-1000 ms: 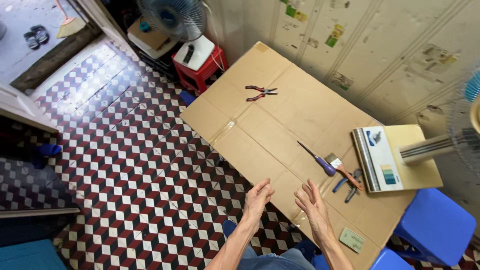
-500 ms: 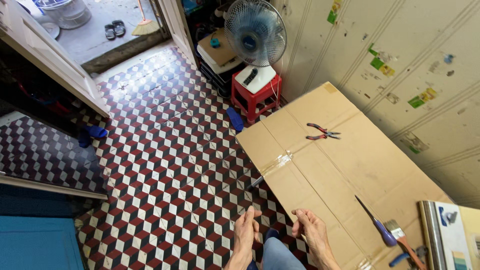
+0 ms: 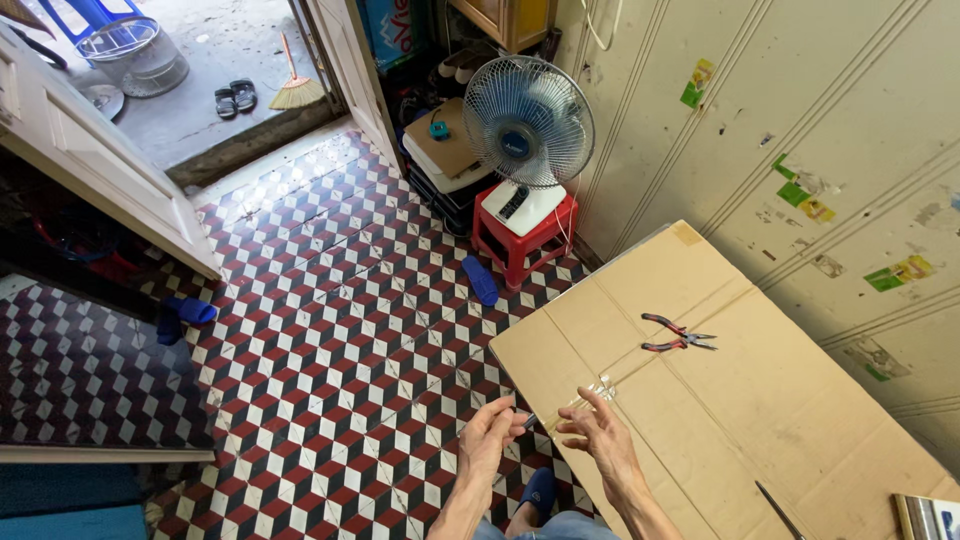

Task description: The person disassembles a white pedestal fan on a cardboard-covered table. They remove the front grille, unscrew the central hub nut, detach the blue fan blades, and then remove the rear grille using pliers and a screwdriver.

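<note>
Cardboard sheet (image 3: 760, 400) edge at both hands, left (image 3: 488, 437), right (image 3: 597, 437), open tiled floor (image 3: 330, 340) beside

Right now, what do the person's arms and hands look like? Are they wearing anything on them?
Both arms are bare up to where the picture ends: no sleeves, gloves, watch or bracelets show. The left hand and the right hand are bare too, with lean fingers and no rings that I can see. The forearms are slim, and veins and tendons stand out on them. Below them shows a bit of blue denim clothing.
</note>
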